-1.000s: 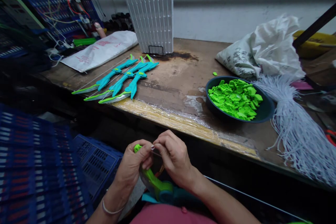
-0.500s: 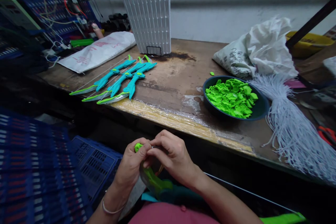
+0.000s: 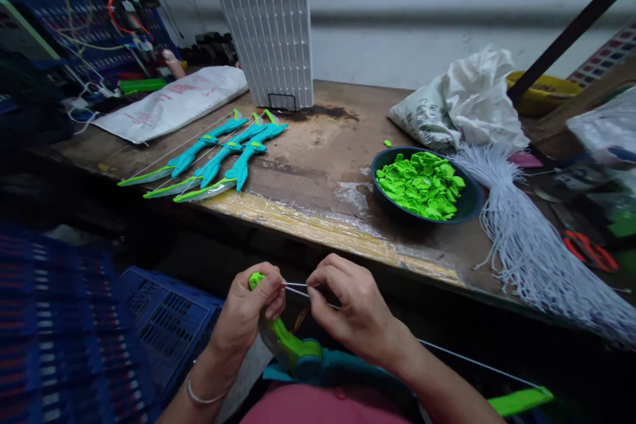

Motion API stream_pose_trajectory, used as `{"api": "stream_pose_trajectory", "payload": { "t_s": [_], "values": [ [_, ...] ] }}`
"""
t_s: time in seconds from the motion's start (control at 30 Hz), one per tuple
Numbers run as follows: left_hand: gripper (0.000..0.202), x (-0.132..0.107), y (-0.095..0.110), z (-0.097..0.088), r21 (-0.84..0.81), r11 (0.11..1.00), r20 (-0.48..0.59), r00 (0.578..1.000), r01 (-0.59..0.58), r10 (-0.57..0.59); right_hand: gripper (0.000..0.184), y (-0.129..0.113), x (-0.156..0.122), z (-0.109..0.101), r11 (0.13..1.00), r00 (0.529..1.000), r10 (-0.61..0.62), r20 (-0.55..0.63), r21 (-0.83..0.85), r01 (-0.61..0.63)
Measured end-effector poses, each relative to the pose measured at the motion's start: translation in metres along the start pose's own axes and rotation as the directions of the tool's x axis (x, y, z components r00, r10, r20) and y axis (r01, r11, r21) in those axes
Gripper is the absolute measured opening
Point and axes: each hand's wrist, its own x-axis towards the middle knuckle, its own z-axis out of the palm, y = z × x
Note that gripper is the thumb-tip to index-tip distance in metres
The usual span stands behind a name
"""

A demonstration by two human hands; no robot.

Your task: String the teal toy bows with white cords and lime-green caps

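A green and teal toy bow point(image 3: 308, 352) lies across my lap, its far green tip at lower right. My left hand point(image 3: 251, 308) is closed around the bow's near green tip. My right hand point(image 3: 355, 301) pinches a white string point(image 3: 297, 286), pulled taut in two strands between the hands. From behind the right wrist the string runs on to the far tip. Three finished-looking toy bows point(image 3: 213, 149) lie side by side on the wooden table point(image 3: 318, 175), and my fingers hide where the string meets the near tip.
A dark bowl point(image 3: 474, 205) of green plastic pieces stands on the table, with a bundle of white strings point(image 3: 536, 245) beside it. Behind are a white sack point(image 3: 447, 103) and a grey ribbed panel point(image 3: 263, 26). Red-handled scissors point(image 3: 591, 252) lie at right; blue crates point(image 3: 169, 318) stand at left.
My right hand has moved right, away from the left, drawing the string out between them. The left hand keeps its hold on the bow tip. The view has shifted slightly.
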Motion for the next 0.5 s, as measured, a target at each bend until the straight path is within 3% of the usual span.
{"api": "stream_pose_trajectory", "payload": {
  "t_s": [0.17, 0.3, 0.4, 0.5],
  "values": [
    [0.038, -0.002, -0.002, 0.004, -0.037, 0.999, 0.088, 0.996, -0.005, 0.008, 0.014, -0.014, -0.003, -0.004, 0.995, 0.999, 0.040, 0.023, -0.092, -0.037],
    [0.037, 0.006, 0.005, -0.004, -0.135, 0.989, 0.150, 0.985, -0.064, 0.085, 0.023, -0.029, -0.004, -0.007, 0.958, 0.999, -0.043, 0.023, -0.281, 0.048],
    [0.039, 0.019, 0.028, -0.034, -0.254, 0.944, 0.009, 0.975, -0.211, 0.221, 0.015, -0.037, -0.009, -0.009, 0.935, 0.984, -0.165, -0.060, -0.328, 0.137],
    [0.031, 0.036, 0.057, -0.082, -0.390, 0.840, -0.297, 0.915, -0.376, 0.271, 0.016, -0.039, -0.016, -0.011, 0.913, 0.954, -0.282, -0.100, -0.333, 0.235]
  ]
}}
